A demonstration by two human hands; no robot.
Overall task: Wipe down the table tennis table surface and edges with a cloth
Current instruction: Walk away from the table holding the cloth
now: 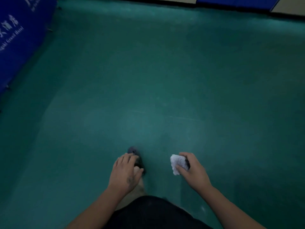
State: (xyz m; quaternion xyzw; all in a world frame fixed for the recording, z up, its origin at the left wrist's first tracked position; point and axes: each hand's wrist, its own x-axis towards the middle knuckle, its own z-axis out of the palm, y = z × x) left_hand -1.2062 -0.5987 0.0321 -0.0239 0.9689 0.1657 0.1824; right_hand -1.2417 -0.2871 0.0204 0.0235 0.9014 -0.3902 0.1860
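Note:
My right hand [193,171] grips a bunched white cloth [177,163] low in the view, right of centre, held in the air above the floor. My left hand [126,172] hangs beside it with relaxed, loosely spread fingers and holds nothing. No table tennis table is in view. Below my left hand I see my foot in a dark sandal [137,158] on the floor.
A green floor [156,80] fills most of the view. Blue court barriers with white lettering [18,40] stand along the left edge, and more blue panels [231,1] line the far wall at the top right.

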